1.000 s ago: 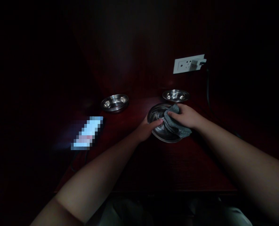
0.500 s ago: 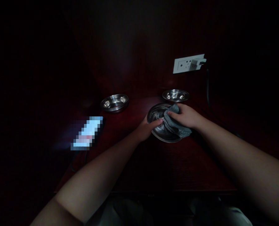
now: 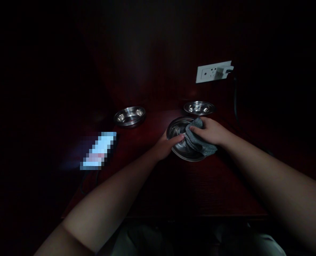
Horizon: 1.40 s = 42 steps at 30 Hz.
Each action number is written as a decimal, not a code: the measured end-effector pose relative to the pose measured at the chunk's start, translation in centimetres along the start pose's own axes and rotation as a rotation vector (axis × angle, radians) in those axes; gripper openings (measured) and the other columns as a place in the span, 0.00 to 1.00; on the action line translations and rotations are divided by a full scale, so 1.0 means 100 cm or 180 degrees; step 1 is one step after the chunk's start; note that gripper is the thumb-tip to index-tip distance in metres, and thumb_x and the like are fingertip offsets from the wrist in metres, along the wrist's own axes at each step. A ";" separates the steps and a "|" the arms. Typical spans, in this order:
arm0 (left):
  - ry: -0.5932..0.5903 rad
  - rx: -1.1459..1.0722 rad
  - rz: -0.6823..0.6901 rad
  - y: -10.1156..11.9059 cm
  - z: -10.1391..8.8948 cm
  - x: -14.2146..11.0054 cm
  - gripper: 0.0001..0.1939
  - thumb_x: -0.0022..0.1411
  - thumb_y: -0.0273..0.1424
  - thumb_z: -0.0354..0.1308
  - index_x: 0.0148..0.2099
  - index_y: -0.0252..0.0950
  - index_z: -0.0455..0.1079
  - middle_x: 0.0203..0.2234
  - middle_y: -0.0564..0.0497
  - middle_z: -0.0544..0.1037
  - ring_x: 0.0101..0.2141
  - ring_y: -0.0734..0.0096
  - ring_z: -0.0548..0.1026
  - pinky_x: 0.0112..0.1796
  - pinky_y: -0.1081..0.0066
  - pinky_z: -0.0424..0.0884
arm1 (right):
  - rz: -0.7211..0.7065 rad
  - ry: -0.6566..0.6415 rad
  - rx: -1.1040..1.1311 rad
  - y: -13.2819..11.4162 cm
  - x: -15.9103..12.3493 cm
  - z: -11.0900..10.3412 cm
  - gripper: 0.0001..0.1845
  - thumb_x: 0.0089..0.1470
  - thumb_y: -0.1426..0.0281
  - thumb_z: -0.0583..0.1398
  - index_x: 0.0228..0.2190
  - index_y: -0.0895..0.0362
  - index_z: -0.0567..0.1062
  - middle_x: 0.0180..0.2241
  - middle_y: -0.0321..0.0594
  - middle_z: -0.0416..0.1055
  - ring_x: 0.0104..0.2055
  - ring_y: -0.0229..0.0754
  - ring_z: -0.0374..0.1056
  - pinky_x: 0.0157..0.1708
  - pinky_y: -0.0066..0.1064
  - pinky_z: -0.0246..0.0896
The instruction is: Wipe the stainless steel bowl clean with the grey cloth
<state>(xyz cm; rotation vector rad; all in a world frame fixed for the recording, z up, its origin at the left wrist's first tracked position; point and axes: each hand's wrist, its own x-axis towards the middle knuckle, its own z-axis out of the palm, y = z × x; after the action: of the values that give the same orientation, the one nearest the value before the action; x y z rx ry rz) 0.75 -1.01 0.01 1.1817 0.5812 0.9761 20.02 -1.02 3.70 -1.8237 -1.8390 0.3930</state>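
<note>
A shiny metal bowl [image 3: 183, 149] is held tilted above the dark red table [image 3: 158, 192], its inside facing me. My left hand [image 3: 165, 145] grips the bowl's left rim, thumb pressed on the inside and the other fingers hidden behind. A grey-green checked cloth [image 3: 199, 140] is folded over the bowl's right side. My right hand [image 3: 212, 129] pinches this cloth against the rim, its thumb on top and most of its fingers out of sight under the cloth.
Stacked metal bowls [image 3: 129, 117] stand at the back left, and another metal bowl [image 3: 199, 107] sits behind my right hand. A pixelated, lit phone-like screen [image 3: 99, 151] lies at the left with a cable. On the back wall is a socket plate [image 3: 207, 74] with a plug and hanging cord.
</note>
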 end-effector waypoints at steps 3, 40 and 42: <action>-0.0006 0.0004 0.0008 0.000 0.000 0.000 0.33 0.49 0.37 0.68 0.56 0.35 0.66 0.47 0.40 0.77 0.50 0.50 0.73 0.52 0.52 0.65 | -0.0028 0.0015 0.0005 0.001 0.000 0.000 0.18 0.55 0.58 0.58 0.41 0.59 0.74 0.40 0.49 0.77 0.39 0.50 0.73 0.41 0.39 0.66; -0.0044 -0.0129 0.0019 -0.001 -0.001 0.002 0.29 0.55 0.38 0.64 0.57 0.34 0.67 0.45 0.41 0.79 0.48 0.52 0.75 0.54 0.52 0.64 | -0.0205 0.0184 0.0010 0.002 0.000 0.001 0.16 0.57 0.59 0.56 0.39 0.58 0.74 0.37 0.47 0.77 0.38 0.49 0.73 0.39 0.37 0.65; -0.0152 -0.0185 -0.0105 0.000 -0.003 0.002 0.28 0.55 0.39 0.63 0.56 0.33 0.68 0.45 0.41 0.79 0.47 0.51 0.75 0.53 0.52 0.65 | -0.0230 0.0130 0.0006 0.002 -0.001 0.001 0.15 0.58 0.58 0.55 0.36 0.57 0.73 0.36 0.46 0.76 0.36 0.48 0.72 0.37 0.36 0.64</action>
<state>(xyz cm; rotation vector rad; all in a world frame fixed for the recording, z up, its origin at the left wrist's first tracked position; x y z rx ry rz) 0.65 -0.68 -0.05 1.1374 0.5295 0.9285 20.14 -1.09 3.51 -1.7456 -1.8700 0.3283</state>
